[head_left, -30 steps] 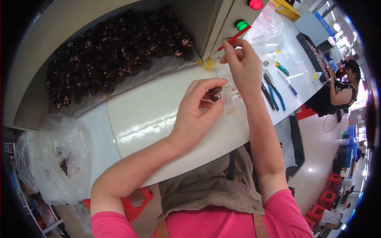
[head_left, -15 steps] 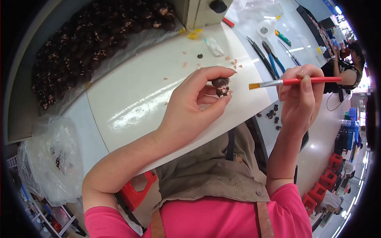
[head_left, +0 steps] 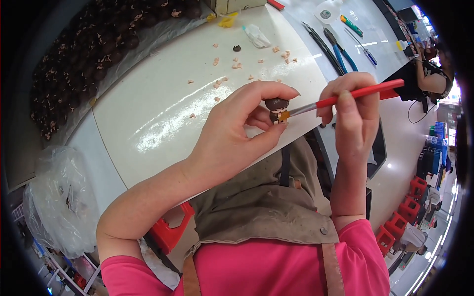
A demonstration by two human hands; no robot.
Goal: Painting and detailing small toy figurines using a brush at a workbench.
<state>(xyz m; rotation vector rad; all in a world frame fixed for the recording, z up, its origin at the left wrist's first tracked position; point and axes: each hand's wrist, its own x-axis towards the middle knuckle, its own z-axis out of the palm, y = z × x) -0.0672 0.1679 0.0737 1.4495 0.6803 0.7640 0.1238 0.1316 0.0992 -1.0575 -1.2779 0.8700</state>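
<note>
Between the thumb and fingers of my left hand [head_left: 242, 121] is a small figurine [head_left: 276, 109] with dark brown hair and body and a pale face. It is held upright above the white board [head_left: 163, 108]. My right hand [head_left: 353, 106] grips a paintbrush [head_left: 363, 92] by its red handle. The brush's yellow-brown bristles touch the front of the figurine, just below its face. Small pale scraps [head_left: 237, 65] and one dark piece [head_left: 236, 48] lie on the board beyond my left hand.
A large heap of dark brown pieces [head_left: 98, 49] fills the far left. Pliers [head_left: 340, 49], dark slim tools [head_left: 323, 48], a screwdriver [head_left: 363, 47] and a green-handled tool [head_left: 351, 25] lie far right. A clear plastic bag [head_left: 61, 202] hangs at left. Another person [head_left: 429, 76] sits beyond the table, right.
My right hand has moved left, bringing the bristles from beside the figurine onto its front. My left hand still holds the figurine. The view has shifted slightly, showing more scraps.
</note>
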